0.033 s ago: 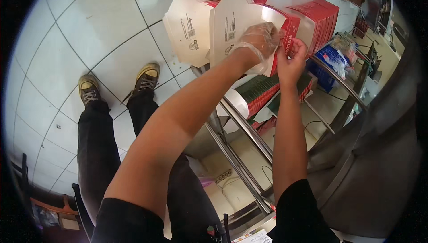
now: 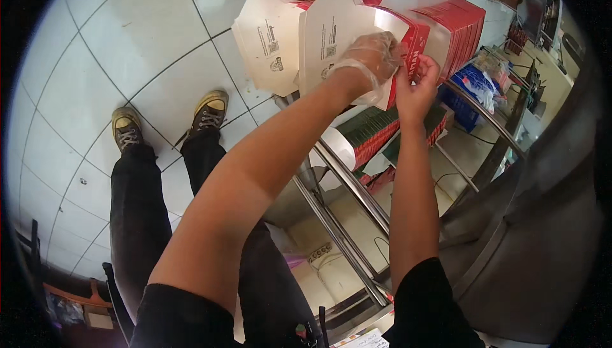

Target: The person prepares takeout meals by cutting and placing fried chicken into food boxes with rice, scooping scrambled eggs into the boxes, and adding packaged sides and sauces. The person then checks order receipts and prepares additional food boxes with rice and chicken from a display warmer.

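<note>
A paper food box (image 2: pixel 319 35), white inside with a red printed front edge, stands in front of me with its long white flap spread to the left. My left hand (image 2: pixel 375 56), in a clear plastic glove, reaches over the flap, and its curled fingers grip the red edge from the inner side. Opposite it, my right hand (image 2: pixel 417 89) is bare and closes thumb and fingers on the same red edge. The fingertips of both hands nearly meet there. What lies between them is partly hidden.
Behind are a stack of nested red boxes (image 2: pixel 462 32) and another white flap (image 2: pixel 264 42). Below hang dark green and red boxes (image 2: pixel 366 134) beside metal rails (image 2: pixel 350 179). A blue basket (image 2: pixel 462 105) holding plastic bags stands to the right, near a dark chair (image 2: pixel 523 246).
</note>
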{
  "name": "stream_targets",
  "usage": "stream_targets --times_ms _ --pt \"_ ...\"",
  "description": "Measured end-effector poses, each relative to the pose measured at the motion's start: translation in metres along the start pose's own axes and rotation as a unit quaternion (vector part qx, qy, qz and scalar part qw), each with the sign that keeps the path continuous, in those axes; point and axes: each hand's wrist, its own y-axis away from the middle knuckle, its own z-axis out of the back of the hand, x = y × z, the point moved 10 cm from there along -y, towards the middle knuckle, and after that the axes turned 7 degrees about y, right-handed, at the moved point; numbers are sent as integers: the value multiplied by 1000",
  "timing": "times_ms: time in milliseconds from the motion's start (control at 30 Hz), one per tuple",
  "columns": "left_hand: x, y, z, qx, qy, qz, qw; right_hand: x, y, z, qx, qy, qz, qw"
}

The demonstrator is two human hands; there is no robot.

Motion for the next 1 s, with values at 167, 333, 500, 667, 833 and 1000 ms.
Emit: stream_targets --times_ms 167,333,500,667,833,1000 --pt "-19 -10 -18 37 -138 -114 983 -1 0 4 -15 3 18 1000" --pt "-8 5 -3 11 -59 -4 998 -25 6 2 0 -95 -82 992" --pt "-17 49 27 -43 -28 0 999 -42 4 7 -12 -123 -134 983" --pt "-78 143 28 -48 -156 -199 966 -34 9 33 2 26 -154 988" --pt "-199 277 33 -30 -344 -431 834 73 95 132 20 -123 -317 940" --pt "-167 394 40 377 -551 -173 724 283 212 206 150 -203 -217 943"
